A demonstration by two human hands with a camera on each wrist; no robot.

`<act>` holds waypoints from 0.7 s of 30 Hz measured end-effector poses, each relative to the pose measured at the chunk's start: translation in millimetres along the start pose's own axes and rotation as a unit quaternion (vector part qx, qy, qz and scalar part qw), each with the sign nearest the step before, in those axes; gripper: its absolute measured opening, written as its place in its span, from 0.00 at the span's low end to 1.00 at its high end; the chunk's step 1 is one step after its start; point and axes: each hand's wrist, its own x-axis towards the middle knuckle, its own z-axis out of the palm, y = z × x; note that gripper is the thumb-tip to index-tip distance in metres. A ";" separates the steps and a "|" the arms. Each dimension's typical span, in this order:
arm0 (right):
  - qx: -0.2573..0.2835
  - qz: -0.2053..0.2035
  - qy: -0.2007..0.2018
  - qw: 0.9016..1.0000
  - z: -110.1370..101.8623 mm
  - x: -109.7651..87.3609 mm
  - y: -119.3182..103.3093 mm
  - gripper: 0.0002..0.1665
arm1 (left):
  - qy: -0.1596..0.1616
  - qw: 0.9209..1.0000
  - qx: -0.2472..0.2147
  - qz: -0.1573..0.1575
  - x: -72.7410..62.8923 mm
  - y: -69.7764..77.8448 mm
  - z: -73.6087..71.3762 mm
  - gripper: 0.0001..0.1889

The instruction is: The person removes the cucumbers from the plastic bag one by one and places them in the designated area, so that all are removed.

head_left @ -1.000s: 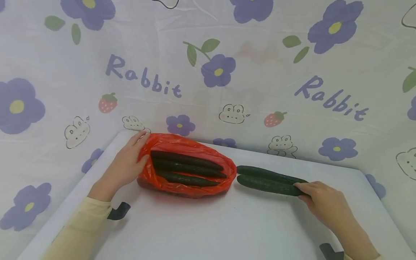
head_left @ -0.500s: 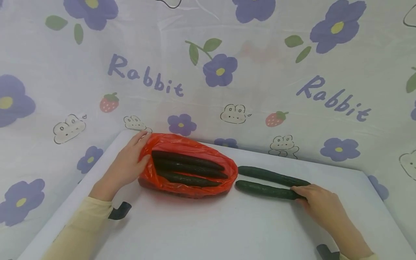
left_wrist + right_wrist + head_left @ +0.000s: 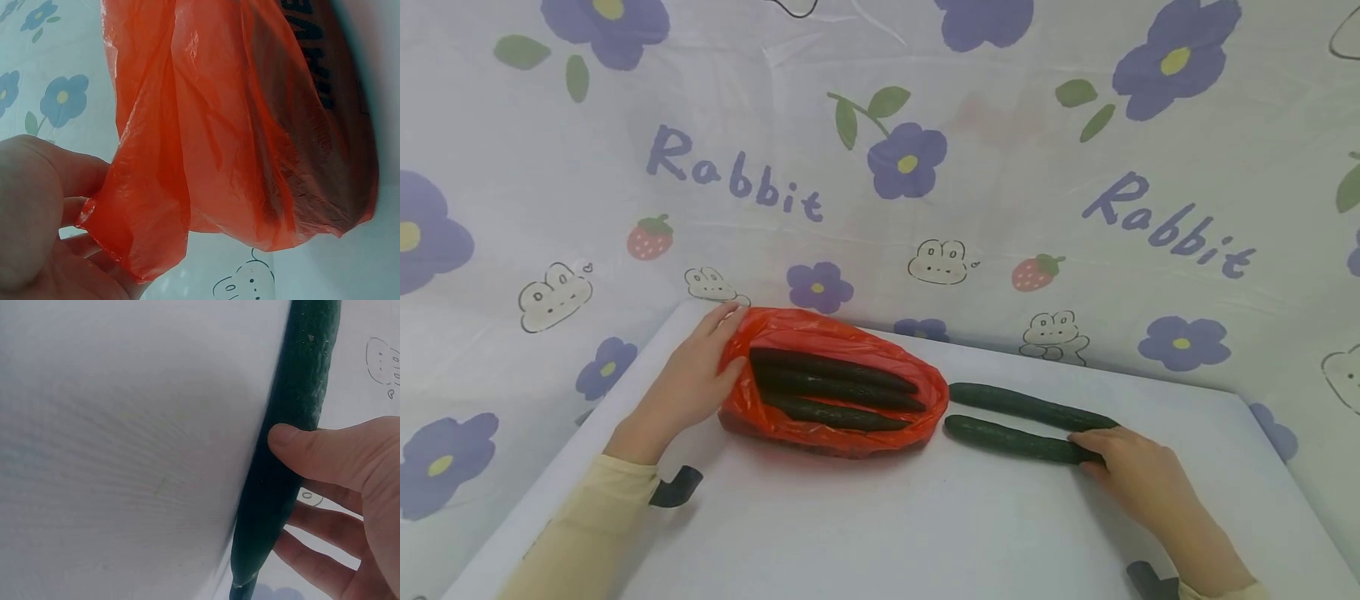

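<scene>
Apparently mid-transfer, the nearer loose cucumber [image 3: 1015,442] is gripped by the right hand [image 3: 1138,475] toward the far edge of the desk [image 3: 880,533], while a red bag [image 3: 808,437] of cucumbers [image 3: 842,392] is pinched by the left hand [image 3: 696,371] near the far left corner; a lift is likely required next.

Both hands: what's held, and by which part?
Left hand: the red bag, by its left edge. Right hand: the nearer loose cucumber, near its right end.

The bag [image 3: 215,125] is red, apparently with black lettering [image 3: 312,50]; the cucumbers [image 3: 1015,437] dark green, desk [image 3: 887,533] white, sleeves [image 3: 583,517] cream, cloth [image 3: 880,229] white with purple flowers [image 3: 907,163].
</scene>
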 end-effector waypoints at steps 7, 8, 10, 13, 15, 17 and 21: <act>0.004 -0.004 0.005 1.000 0.1 -0.6 -0.9 0.26 | 0.000 1.000 -0.003 0.001 -1.4 0.5 -1.6 0.39; 0.005 -0.007 0.008 1.000 0.5 -1.1 -0.5 0.26 | 0.000 1.000 -0.003 0.002 -1.3 0.7 -1.4 0.39; 0.009 -0.011 0.015 1.000 1.1 -1.7 0.1 0.27 | 0.001 1.000 -0.003 0.003 -1.3 0.7 -0.9 0.39; 0.016 -0.014 0.024 0.999 -0.3 -1.2 -0.9 0.27 | 0.001 1.000 -0.003 0.005 -1.4 0.8 -0.8 0.39; 0.023 -0.014 0.035 0.999 -2.4 -0.4 -3.2 0.27 | 0.001 1.000 -0.002 0.006 -1.4 0.8 -1.2 0.39; 0.028 -0.017 0.055 0.998 -5.2 1.0 -6.0 0.27 | 0.002 1.000 -0.001 0.007 -1.2 1.0 -1.8 0.39; 0.042 -0.032 0.111 0.992 -9.4 3.8 -12.0 0.27 | 0.003 1.000 -0.003 0.008 -0.7 1.1 -2.0 0.40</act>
